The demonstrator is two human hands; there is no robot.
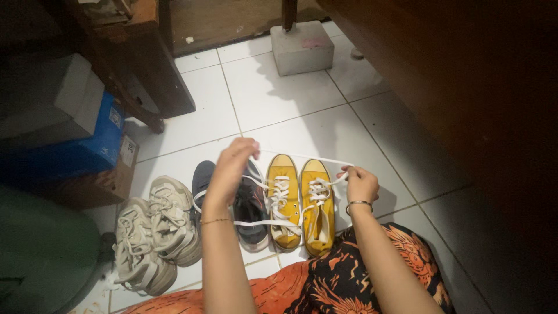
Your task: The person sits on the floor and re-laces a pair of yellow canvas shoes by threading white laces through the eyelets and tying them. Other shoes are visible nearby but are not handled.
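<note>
From the head camera: both hands were up over the yellow sneakers [301,204] on the tiled floor [302,116], and a white lace [308,157] ran taut, side to side, between them. The left hand [232,168] pinched one end, raised higher; the right hand [360,183] pinched the other, nearer the right-side shoe's eyelets.
</note>
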